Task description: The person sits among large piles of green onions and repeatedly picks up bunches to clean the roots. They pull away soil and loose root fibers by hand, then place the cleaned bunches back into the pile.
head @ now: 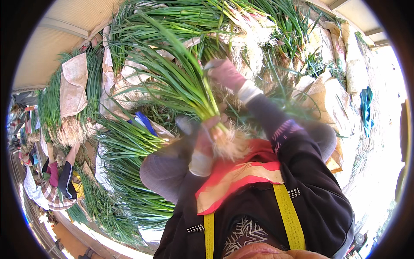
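Note:
In my left hand (207, 139), which wears a pale pink-and-white glove, is a bunch of green onions (197, 100). Their pale, stringy roots (231, 142) hang toward my lap and the leaves fan up and to the left. Just above and right of that bunch is my right hand (223, 73), gloved in pink and blurred, its fingers curled beside the outer leaves. Whether a leaf is pinched in it is unclear. Another bunch of green onions (142, 139) lies left of my knees, on a larger pile of green onions (139, 194).
Rooted green onions (252, 35) are heaped in front of me. Loose leaves and woven sacks (330, 100) lie to the right. A sack (73, 84) covers part of a stack at left, where another person (58, 178) handles onions. A blue object (145, 123) lies near my left knee.

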The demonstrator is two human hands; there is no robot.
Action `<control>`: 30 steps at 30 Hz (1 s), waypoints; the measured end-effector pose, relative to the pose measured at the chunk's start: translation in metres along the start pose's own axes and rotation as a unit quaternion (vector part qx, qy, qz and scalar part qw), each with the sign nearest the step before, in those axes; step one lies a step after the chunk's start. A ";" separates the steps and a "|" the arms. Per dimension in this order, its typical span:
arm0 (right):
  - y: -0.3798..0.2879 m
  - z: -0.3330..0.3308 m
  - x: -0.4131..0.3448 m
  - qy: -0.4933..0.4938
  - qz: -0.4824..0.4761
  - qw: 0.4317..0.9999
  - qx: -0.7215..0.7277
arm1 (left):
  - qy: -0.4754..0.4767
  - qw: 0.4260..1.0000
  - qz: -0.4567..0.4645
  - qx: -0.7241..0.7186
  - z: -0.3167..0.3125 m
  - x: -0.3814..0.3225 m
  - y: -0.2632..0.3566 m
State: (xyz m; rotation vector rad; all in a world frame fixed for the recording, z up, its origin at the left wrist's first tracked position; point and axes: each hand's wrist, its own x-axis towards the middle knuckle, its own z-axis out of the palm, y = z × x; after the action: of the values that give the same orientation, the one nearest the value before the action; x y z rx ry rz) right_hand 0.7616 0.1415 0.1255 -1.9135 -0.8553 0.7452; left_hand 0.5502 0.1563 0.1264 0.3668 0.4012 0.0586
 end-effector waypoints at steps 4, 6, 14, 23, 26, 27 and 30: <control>0.040 -0.051 -0.013 0.280 0.052 0.868 0.406 | -0.327 0.928 0.130 -0.120 0.034 0.006 0.032; 0.053 -0.072 -0.026 0.233 0.073 0.954 0.171 | -0.461 0.853 0.179 -0.168 0.035 0.013 0.048; -0.005 -0.104 -0.011 0.079 0.011 0.944 -0.320 | -0.203 0.971 0.051 -0.118 0.007 0.025 0.040; -0.036 -0.125 0.105 0.039 0.123 0.885 -0.447 | -0.231 0.955 0.159 -0.100 -0.053 0.043 -0.002; -0.024 -0.113 0.078 0.093 0.062 0.988 -0.103 | -0.009 0.992 0.121 -0.040 -0.055 0.037 -0.004; -0.022 -0.119 0.066 0.089 0.032 0.995 -0.035 | 0.084 0.992 0.083 -0.033 -0.052 0.035 -0.005; -0.019 -0.131 0.036 0.118 0.041 0.992 0.034 | -0.043 0.985 0.074 -0.148 -0.038 0.031 0.001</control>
State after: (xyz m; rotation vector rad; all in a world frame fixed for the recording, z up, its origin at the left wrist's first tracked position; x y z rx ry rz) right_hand 0.8778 0.1148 0.1926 -1.9388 -0.6013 0.5741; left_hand 0.5637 0.1738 0.0827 0.1042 0.2743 0.2435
